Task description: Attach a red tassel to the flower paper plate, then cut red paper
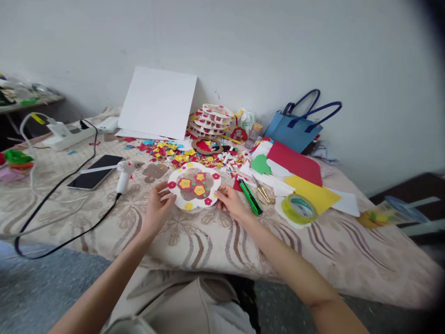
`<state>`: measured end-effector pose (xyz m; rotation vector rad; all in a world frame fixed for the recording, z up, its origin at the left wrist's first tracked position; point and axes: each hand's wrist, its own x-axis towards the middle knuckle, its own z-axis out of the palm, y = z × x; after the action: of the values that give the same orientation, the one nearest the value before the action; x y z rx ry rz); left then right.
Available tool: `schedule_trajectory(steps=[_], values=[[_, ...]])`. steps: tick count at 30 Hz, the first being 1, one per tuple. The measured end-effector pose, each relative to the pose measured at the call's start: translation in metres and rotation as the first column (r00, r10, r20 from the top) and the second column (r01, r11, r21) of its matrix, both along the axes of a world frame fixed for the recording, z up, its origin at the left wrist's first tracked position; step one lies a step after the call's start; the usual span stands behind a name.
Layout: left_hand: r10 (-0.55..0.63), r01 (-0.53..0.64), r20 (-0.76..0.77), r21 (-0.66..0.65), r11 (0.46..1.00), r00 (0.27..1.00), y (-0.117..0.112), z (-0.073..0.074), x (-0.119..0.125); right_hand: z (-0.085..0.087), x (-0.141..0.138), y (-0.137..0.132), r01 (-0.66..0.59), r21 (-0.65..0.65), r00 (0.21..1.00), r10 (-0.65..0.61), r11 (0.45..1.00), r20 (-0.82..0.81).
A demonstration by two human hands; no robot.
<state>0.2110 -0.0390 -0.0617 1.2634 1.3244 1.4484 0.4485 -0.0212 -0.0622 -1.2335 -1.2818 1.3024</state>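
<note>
A white scalloped paper craft (193, 185), shaped like a flower, has red and yellow paper blossoms around its rim and on its see-through middle. It lies almost flat near the front of the table. My left hand (158, 206) is closed on its left edge, fingers partly behind the rim. On the opposite side, my right hand (233, 202) pinches the right edge between thumb and fingers. Right of that hand are a green utility knife (250, 196) and gold-handled scissors (264, 194). A white glue gun (123, 178) stands to the left, its black cord trailing.
Paper scraps (174, 153) cover the table's middle. Behind are a white board (158, 102), stacked scalloped crafts (212, 119) and a blue bag (292, 130). A phone (95, 171) and power strip (73, 138) lie left; yellow tape (299, 208) and coloured sheets (295, 162) lie right.
</note>
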Motion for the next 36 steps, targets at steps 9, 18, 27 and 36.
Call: schedule_trajectory(steps=[9,18,27,36], values=[[0.13,-0.089,-0.252,0.165,0.982,0.959,-0.009,0.001,-0.011,0.013,0.024,-0.01,0.007,0.097,0.972,-0.03,0.995,0.233],[-0.036,0.219,-0.586,0.245,0.944,0.81,-0.058,0.018,0.018,0.046,0.125,-0.025,0.147,0.329,0.746,-0.323,0.933,0.582],[-0.413,0.631,-0.702,0.067,0.773,0.58,-0.067,0.02,0.06,0.009,0.112,-0.025,-0.026,0.402,0.222,-0.387,0.915,0.895],[-0.593,0.723,0.51,-0.085,0.686,0.623,-0.056,0.031,0.08,0.042,0.074,-0.053,-0.022,0.446,0.797,-0.253,0.895,0.548]])
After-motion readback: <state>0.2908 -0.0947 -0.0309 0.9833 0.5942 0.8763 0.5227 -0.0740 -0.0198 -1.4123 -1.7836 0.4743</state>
